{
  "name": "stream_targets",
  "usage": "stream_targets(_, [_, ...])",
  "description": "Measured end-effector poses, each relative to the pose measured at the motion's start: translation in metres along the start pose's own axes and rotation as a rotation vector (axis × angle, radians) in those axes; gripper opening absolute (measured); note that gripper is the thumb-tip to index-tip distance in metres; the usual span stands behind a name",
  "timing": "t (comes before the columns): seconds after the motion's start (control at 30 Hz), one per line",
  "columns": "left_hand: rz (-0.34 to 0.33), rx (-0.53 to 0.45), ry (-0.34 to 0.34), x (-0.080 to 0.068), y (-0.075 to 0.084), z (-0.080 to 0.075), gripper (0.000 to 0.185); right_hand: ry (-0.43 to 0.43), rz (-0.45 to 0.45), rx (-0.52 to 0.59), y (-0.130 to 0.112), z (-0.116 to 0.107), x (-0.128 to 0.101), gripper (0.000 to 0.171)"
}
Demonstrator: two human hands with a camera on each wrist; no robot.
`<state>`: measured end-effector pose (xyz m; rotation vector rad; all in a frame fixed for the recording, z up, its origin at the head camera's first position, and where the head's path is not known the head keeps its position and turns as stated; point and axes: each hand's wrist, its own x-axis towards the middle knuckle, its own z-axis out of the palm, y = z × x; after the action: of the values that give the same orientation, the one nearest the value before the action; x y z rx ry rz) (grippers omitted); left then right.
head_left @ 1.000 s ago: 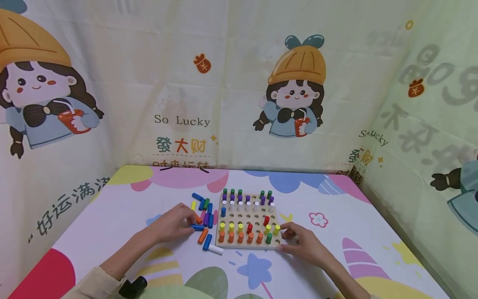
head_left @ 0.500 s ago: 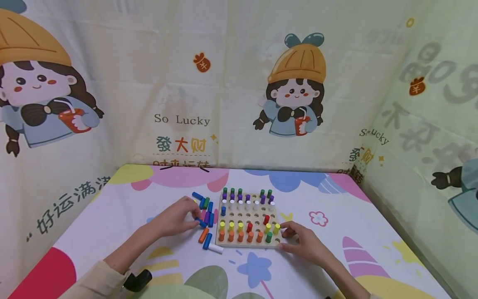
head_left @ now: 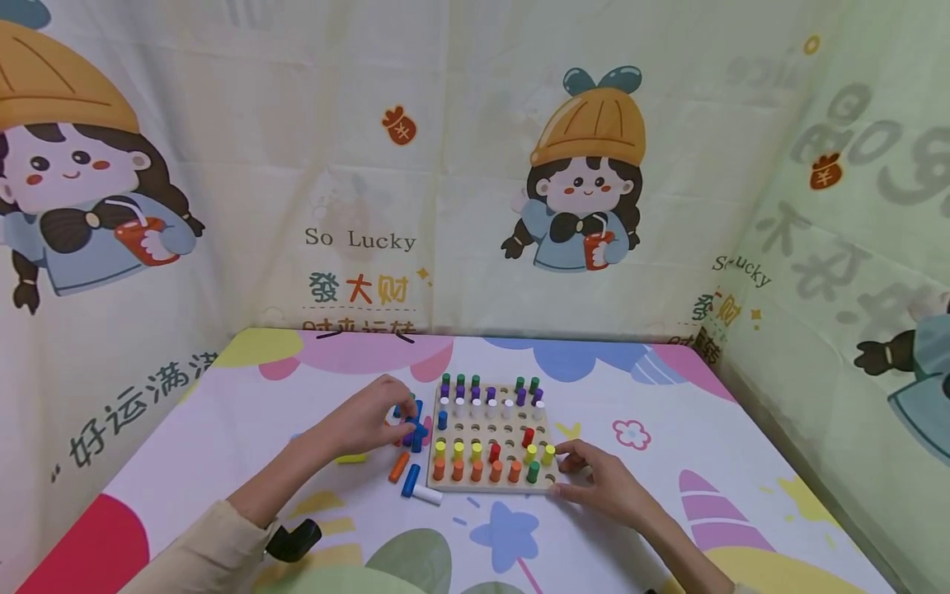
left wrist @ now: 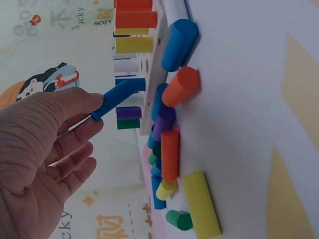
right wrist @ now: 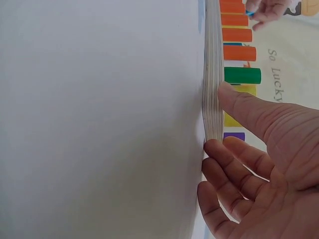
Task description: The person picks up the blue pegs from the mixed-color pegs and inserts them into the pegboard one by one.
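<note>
A wooden peg board (head_left: 493,488) lies mid-table with coloured pegs standing in its holes. My left hand (head_left: 369,418) hovers just left of the board and pinches a blue peg (head_left: 417,429) at its fingertips. In the left wrist view that blue peg (left wrist: 117,98) sticks out from my left hand (left wrist: 47,144) toward the board, above the loose pegs. My right hand (head_left: 596,481) holds the board's front right corner. There my right hand (right wrist: 259,149) has its thumb on top of the board's edge (right wrist: 213,74) and its fingers against the side.
Loose pegs lie left of the board: an orange peg (head_left: 398,467), a blue one (head_left: 410,480), a white one (head_left: 428,494), and a yellow one (left wrist: 201,204). Printed cloth walls (head_left: 475,165) close the table at the back and both sides.
My left hand has risen from the loose pegs with a blue peg and moved right toward the board. The right hand has stayed on the board's corner.
</note>
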<state>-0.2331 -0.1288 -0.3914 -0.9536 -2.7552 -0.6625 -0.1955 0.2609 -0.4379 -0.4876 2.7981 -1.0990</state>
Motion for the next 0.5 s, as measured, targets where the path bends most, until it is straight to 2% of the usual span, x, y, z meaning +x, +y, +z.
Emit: stream_targets(0.5, [-0.003, 0.005, -0.007, 0.023, 0.018, -0.004, 0.014, 0.010, 0.012, 0.004, -0.003, 0.001, 0.000, 0.053])
